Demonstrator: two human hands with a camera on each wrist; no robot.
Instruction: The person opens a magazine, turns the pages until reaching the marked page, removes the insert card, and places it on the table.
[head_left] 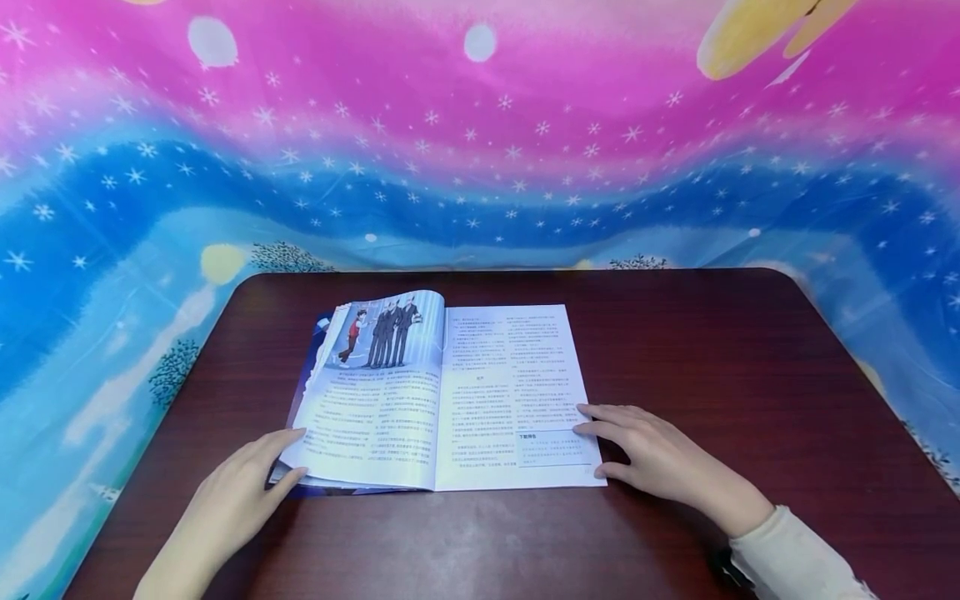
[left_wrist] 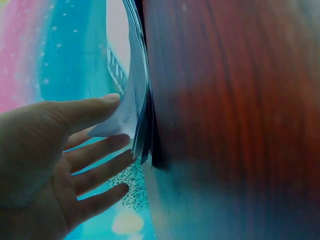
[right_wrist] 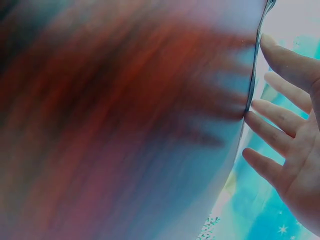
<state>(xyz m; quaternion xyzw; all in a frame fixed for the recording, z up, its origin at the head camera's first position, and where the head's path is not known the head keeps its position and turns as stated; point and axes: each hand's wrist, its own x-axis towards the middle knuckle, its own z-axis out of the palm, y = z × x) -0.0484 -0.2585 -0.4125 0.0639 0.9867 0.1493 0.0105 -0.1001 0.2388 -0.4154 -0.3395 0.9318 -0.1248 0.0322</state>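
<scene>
An open magazine (head_left: 491, 417) lies on the table, with a colour picture of several suited figures on its left page and columns of text on the right. At the lower left corner, my left hand (head_left: 232, 492) holds a page edge. The left wrist view shows that page (left_wrist: 126, 116) bent away from the stack, between my left thumb and an index finger partly hidden behind it; the other fingers spread loose. On the other side my right hand (head_left: 660, 454) rests with straight, spread fingers, its fingertips (right_wrist: 248, 116) right at the magazine's right edge.
The dark brown wooden table (head_left: 712, 358) has rounded far corners. Behind and around it hangs a pink and blue cloth (head_left: 480, 167) with white snowflakes. A pale sleeve (head_left: 798, 558) and a dark band (head_left: 731, 568) show at my right wrist.
</scene>
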